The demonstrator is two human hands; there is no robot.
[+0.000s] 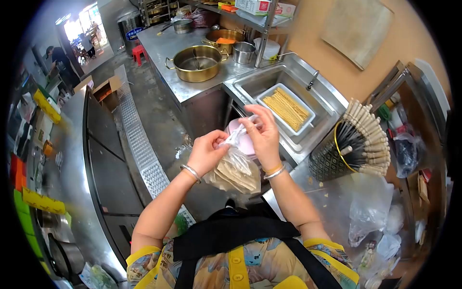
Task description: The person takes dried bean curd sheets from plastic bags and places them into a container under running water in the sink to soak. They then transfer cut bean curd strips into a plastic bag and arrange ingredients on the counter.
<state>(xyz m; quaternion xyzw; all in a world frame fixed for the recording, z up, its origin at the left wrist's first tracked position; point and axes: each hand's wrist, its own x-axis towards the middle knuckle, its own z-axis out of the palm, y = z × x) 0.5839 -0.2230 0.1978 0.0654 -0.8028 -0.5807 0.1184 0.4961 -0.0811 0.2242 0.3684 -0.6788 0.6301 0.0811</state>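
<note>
A clear plastic bag (234, 168) with flat beige pieces inside hangs in front of my body. Its gathered neck is pinched by my left hand (210, 150), fingers closed on the twisted plastic. On the other side of the neck, my right hand (261, 135) has thumb and forefinger closed on the bag's upper end, the other fingers curled above. Both hands are over the floor beside the sink. Behind the bag, a pink rounded object (245, 143) shows partly; the bag and my hand hide the rest.
The steel sink (327, 103) holds a white tub (311, 120) of yellow ridged strips (286, 108). Wooden-handled skewers (378, 139) fill a patterned bin (325, 156) at right. A brass pot (196, 62) sits on the counter. Another person (62, 60) stands far left.
</note>
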